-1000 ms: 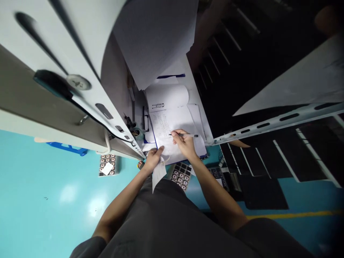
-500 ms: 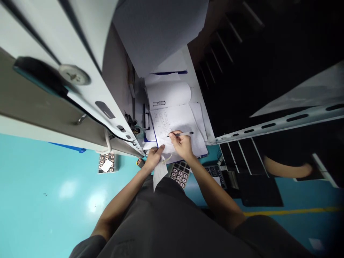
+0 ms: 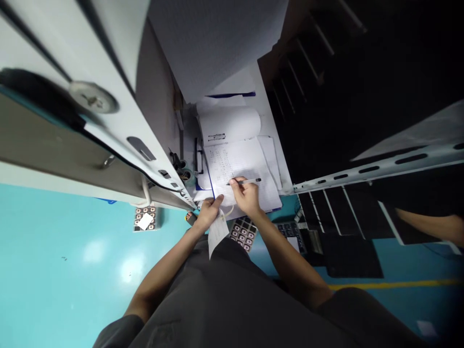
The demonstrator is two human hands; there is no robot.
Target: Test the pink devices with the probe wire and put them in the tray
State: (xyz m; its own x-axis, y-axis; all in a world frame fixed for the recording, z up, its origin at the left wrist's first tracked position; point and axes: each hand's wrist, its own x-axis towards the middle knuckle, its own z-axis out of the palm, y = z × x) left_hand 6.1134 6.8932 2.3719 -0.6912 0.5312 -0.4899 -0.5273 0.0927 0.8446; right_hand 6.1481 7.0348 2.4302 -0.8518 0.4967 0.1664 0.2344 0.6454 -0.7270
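Note:
An open binder of written sheets (image 3: pixel 242 157) lies on a narrow white shelf (image 3: pixel 270 108). My right hand (image 3: pixel 246 194) is closed round a pen (image 3: pixel 253 181), whose tip meets the page below the columns of handwriting. At the binder's lower left edge, my left hand (image 3: pixel 210 211) pinches a white paper tag (image 3: pixel 217 234) with a loop of string. The tag hangs down in front of my shirt, and the left thumb rests near the page's edge.
Scissors and other tools stand in a holder (image 3: pixel 185 175) left of the binder. A metal upright (image 3: pixel 145 150) runs close on the left. Trays of parts (image 3: pixel 243 233) sit below. At the right, another person's arm (image 3: pixel 435 225) reaches by dark racks.
The view has shifted slightly. The other person's arm has moved to the right. My hands keep nearly the same places on the page, with pen and tag still held.

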